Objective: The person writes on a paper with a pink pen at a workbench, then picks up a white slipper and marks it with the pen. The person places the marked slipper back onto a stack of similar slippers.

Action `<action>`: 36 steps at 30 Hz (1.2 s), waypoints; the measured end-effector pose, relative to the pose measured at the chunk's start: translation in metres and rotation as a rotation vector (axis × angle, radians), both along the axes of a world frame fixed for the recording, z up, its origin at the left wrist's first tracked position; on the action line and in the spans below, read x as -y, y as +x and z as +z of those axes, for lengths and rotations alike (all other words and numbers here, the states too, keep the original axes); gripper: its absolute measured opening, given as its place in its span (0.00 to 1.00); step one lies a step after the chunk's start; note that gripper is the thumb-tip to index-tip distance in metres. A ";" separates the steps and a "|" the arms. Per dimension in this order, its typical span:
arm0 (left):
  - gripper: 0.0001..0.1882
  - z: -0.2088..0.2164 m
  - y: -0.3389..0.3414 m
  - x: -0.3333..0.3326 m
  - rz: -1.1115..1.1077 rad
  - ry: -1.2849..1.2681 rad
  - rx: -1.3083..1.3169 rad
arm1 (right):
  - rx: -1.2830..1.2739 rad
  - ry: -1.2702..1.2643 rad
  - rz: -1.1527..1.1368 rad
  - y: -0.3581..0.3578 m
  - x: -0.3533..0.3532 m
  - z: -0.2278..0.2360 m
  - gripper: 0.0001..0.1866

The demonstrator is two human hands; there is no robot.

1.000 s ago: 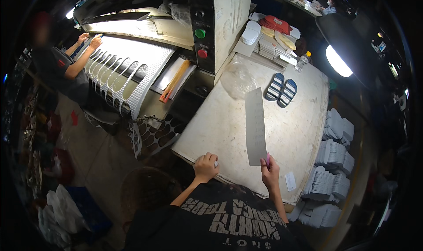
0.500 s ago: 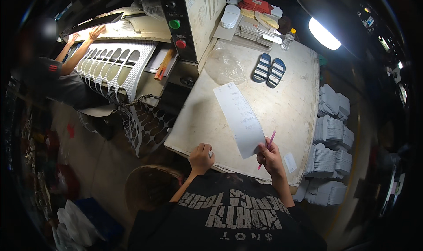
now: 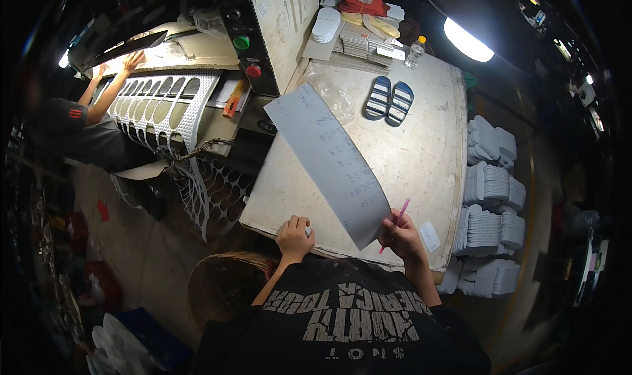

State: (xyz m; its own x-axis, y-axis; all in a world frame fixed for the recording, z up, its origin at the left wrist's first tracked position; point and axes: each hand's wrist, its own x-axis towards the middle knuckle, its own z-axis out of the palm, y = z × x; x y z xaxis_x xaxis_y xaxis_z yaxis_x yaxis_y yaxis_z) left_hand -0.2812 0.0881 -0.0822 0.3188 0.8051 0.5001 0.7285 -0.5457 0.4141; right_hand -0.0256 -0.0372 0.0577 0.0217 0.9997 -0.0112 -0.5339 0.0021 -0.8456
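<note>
My right hand [image 3: 403, 238], at the table's near right, is closed on the lower end of a long white sheet [image 3: 322, 161] with handwriting. A pink pen [image 3: 405, 207] is held in the same hand, sticking out above and below the fingers. The sheet is tilted up over the table, its far end toward the upper left. At the near edge of the table, my left hand [image 3: 295, 239] is closed; a small whitish bit shows by the fingers, too small to name.
On the white table [image 3: 421, 158] lie dark striped slides [image 3: 377, 100], a clear plastic bag [image 3: 336, 98], a small card [image 3: 429, 237], a bottle [image 3: 415, 53] and stacked cut pieces [image 3: 362, 46]. White sole stacks [image 3: 484, 230] stand right. A co-worker's hands [image 3: 131, 62] work at a machine, left.
The white sheet has swung up and toward the left, nearer to me, and its face looks greyer. My right hand still grips it with the pen. The whole view has shifted slightly.
</note>
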 end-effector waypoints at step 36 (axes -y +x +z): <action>0.07 0.058 -0.007 -0.029 -0.066 -0.738 0.675 | 1.217 0.142 -0.188 0.013 -0.032 0.093 0.07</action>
State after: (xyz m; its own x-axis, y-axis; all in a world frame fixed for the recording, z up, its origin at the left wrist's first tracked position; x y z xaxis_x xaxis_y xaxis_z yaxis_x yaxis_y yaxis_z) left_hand -0.2881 0.1176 -0.0244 0.2082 0.9778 -0.0251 0.1939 -0.0161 0.9809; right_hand -0.0127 -0.0047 0.1504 0.0849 0.9707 0.2250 0.6169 0.1261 -0.7768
